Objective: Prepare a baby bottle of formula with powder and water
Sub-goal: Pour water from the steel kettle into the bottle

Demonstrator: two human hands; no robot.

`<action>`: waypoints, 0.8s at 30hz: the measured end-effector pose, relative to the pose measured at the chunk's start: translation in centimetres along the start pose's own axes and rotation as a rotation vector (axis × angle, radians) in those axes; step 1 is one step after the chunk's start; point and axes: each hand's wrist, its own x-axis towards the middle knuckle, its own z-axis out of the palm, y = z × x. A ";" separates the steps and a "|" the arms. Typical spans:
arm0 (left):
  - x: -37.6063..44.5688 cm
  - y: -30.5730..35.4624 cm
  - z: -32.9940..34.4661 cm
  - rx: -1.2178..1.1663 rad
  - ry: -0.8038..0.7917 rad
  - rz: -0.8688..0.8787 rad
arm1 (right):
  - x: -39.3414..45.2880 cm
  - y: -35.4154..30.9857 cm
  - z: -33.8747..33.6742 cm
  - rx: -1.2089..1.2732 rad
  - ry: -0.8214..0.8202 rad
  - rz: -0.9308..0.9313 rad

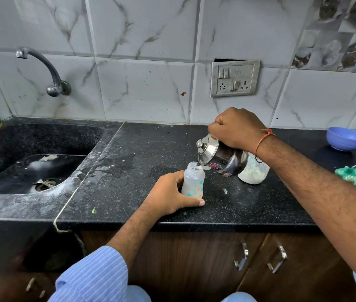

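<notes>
Item 1: baby bottle (193, 182), translucent with teal and orange print, uncapped, upright on the black counter (151, 149) just below frame centre. Left hand (173, 194) curls round its lower body from 8 o'clock, thumb along the base.

Item 2: steel jug (220, 159), lidded, tilted with its spout over the bottle mouth, at 2 o'clock of the bottle. Right hand (236, 129) grips its handle in a closed fist.

Item 3: powder jar (254, 173), behind the jug, partly hidden.

Item 4: blue bowl (347, 139), far at 3 o'clock.

Item 5: sink (31, 171) and tap (48, 70), at 9 to 10 o'clock.
</notes>
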 end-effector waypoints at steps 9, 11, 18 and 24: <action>-0.1 0.3 -0.1 0.025 0.003 -0.007 | 0.2 0.1 0.2 -0.002 0.000 0.018; -0.2 0.4 -0.1 0.026 0.002 -0.007 | 0.2 0.0 0.1 -0.003 -0.002 0.018; -0.1 0.2 -0.1 0.018 -0.004 -0.007 | 0.1 -0.2 0.1 -0.003 -0.005 0.019; -0.1 0.1 -0.1 0.023 -0.001 -0.003 | 0.1 -0.2 0.0 -0.005 -0.007 0.014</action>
